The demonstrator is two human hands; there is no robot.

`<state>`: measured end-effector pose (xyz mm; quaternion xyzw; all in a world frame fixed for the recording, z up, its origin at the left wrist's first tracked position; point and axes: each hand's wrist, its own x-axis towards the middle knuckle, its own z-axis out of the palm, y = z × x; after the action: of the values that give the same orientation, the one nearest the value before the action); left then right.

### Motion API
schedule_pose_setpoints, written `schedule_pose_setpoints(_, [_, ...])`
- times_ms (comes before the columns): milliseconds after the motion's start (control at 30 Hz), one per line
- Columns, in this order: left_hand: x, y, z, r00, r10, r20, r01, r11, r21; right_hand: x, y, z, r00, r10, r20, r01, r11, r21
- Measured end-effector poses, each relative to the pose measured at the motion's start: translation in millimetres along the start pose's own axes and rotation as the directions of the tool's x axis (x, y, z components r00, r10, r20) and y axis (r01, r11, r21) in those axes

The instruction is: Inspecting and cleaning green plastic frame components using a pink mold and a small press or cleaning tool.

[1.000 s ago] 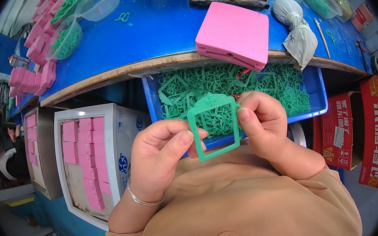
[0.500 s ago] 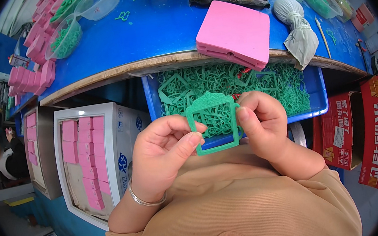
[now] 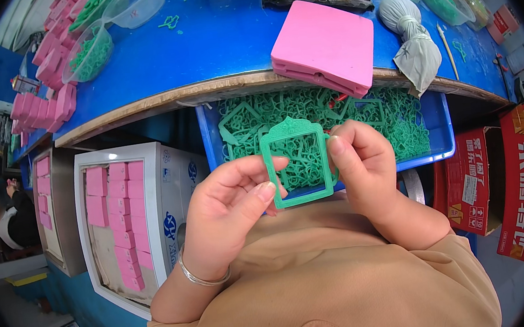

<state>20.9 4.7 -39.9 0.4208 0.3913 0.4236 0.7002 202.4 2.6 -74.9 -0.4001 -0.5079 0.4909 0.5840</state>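
Observation:
I hold a green plastic frame [image 3: 292, 136], square with an ornate top, upright in front of my chest. My left hand [image 3: 229, 211] pinches its left and lower edge between thumb and fingers. My right hand [image 3: 364, 165] grips its right edge. Behind the frame, a blue bin [image 3: 436, 121] under the table edge is full of several tangled green frames and offcuts.
A stack of pink square pads [image 3: 325, 47] lies on the blue tabletop [image 3: 217, 40]. A tied grey cloth bag [image 3: 414, 39] is to its right. Clear bowls of green pieces [image 3: 89, 52] stand at the left. A white box of pink pads [image 3: 117, 210] sits at my lower left.
The frame has stayed between both hands. My left fingers have shifted along its lower left edge, and the frame sits a little lower and more upright.

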Motion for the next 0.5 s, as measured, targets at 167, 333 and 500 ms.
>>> schedule_pose_setpoints(167, [-2.9, 2.1, -4.2, 0.968, -0.177, 0.177, 0.17, 0.984, 0.055, -0.4, 0.2, 0.8, 0.998, 0.068, -0.018, -0.066, 0.993, 0.093])
schedule_pose_setpoints(333, [-2.6, 0.5, -1.4, 0.978, -0.159, 0.135, 0.142, 0.981, 0.132, 0.1, -3.5, 3.2, 0.996, 0.086, 0.009, -0.086, 0.99, 0.112])
schedule_pose_setpoints(500, [-4.9, 0.8, -1.9, 0.995, -0.088, 0.051, 0.08, 0.986, 0.147, -0.1, -4.9, 1.2, 0.973, 0.13, 0.191, -0.154, 0.981, 0.116])
